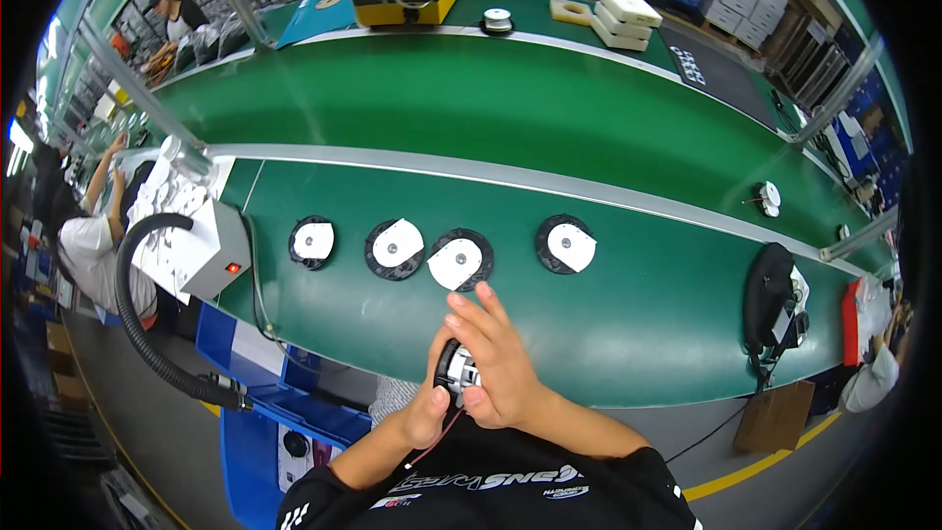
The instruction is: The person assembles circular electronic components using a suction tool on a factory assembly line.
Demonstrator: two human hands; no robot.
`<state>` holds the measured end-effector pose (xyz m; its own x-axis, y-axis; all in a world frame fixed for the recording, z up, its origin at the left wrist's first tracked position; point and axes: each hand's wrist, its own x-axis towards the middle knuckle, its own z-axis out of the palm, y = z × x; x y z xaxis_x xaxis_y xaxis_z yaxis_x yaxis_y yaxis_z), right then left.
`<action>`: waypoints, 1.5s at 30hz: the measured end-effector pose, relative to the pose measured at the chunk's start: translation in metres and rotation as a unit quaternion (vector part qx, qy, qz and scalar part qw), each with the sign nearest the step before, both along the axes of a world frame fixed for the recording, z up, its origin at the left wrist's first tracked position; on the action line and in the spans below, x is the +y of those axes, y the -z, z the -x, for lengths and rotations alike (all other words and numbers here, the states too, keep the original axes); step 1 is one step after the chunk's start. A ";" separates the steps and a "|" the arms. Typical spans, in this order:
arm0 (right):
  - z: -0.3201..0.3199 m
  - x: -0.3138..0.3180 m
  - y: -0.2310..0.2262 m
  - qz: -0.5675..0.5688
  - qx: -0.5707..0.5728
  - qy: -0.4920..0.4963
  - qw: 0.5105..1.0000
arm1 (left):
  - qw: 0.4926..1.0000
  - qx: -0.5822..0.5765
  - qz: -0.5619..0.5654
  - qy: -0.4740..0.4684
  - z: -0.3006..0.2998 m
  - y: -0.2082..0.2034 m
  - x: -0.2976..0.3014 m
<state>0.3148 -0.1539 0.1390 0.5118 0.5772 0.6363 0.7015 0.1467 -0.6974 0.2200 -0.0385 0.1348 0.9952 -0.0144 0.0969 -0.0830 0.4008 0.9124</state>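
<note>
Between my two hands, close to my body at the table's near edge, is a round black-and-white part point(458, 370) with a thin reddish wire trailing down. My left hand point(424, 419) grips its black rim from the left and below. Against its right side lies my right hand point(502, 361), thumb on the white body and fingers stretched up past it; these cover much of the part. Just beyond my fingertips sits a black disc with a white top point(461, 258). Similar discs lie left point(395, 248), far left point(312, 242) and right point(566, 243) of it.
A grey box with a lit red switch point(224, 260) and a black corrugated hose point(128, 299) stand left. Blue bins point(250, 476) sit below the table. A black bag point(768, 299) lies right. Beyond a metal rail runs a green belt point(471, 98). People work at both sides.
</note>
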 end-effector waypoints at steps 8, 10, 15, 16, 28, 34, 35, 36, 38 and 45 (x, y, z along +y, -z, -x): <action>-0.064 -0.017 0.002 0.008 -0.046 0.095 0.994 | 0.968 0.054 0.229 -0.090 -0.073 0.002 -0.006; -0.096 -0.041 0.016 -0.097 -0.048 0.153 0.982 | 0.932 0.124 0.340 -0.028 -0.103 -0.004 0.006; -0.146 -0.091 0.064 -0.088 0.021 0.351 0.932 | 0.895 0.216 0.390 -0.029 -0.222 0.016 0.024; -0.148 -0.094 0.065 -0.092 0.017 0.352 0.931 | 0.890 0.220 0.398 -0.038 -0.251 0.025 0.027; -0.141 -0.095 0.058 -0.093 0.034 0.337 0.936 | 0.973 0.169 0.124 -0.092 -0.257 0.014 0.041; -0.141 -0.095 0.062 -0.099 0.061 0.322 0.939 | 0.988 0.119 -0.079 -0.061 -0.100 0.036 0.059; -0.139 -0.091 0.061 -0.089 0.063 0.312 0.944 | 0.978 0.164 -0.099 -0.087 -0.078 0.041 0.055; -0.137 -0.088 0.061 -0.090 0.065 0.307 0.945 | 0.965 0.208 -0.115 -0.110 -0.063 0.048 0.050; -0.133 -0.085 0.059 -0.111 0.087 0.293 0.946 | 0.955 0.233 -0.104 -0.149 -0.049 0.058 0.041; -0.128 -0.083 0.061 -0.065 0.029 0.303 0.950 | 0.948 0.273 -0.044 -0.157 -0.073 0.065 0.056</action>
